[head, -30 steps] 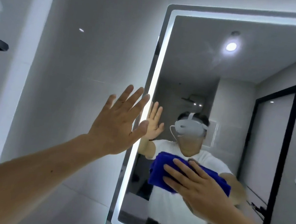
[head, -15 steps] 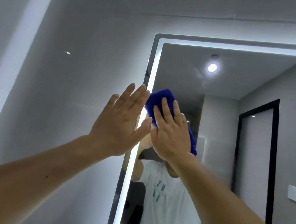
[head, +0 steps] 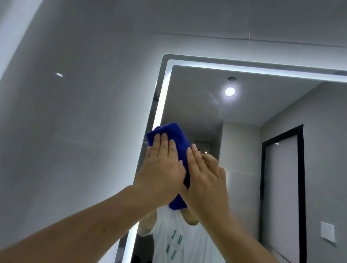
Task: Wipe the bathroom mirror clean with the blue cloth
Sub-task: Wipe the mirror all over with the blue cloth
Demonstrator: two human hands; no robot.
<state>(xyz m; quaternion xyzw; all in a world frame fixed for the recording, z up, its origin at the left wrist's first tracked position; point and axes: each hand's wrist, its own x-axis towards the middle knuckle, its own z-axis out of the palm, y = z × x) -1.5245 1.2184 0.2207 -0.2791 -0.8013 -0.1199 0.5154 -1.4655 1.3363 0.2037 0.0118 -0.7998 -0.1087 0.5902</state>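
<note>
Head view, looking up at the mirror, which hangs on the far wall with a lit strip running along its left and top edges. Blue cloth sits flat against the glass near the mirror's left edge, about mid-height in the frame, folded into a thick pad; its top corner overlaps the lit strip, and its lower end shows below the wrists. Left hand lies flat on the left part of the cloth, fingers straight and held close together, pointing up, tips pressing the fabric. Right hand lies flat just beside it on the right part of the cloth, fingers likewise straight and close together, angled up and slightly left. The two hands touch at their inner edges, with a strip of cloth visible between them. Neither hand curls round the cloth; both press it with open palms. Both forearms are bare and rise from the near lower corners of the frame. Reflected in the glass: a white T-shirt with green lettering, a round ceiling light, a dark-framed door at right. Grey wall tiles fill the left side, glossy.
</note>
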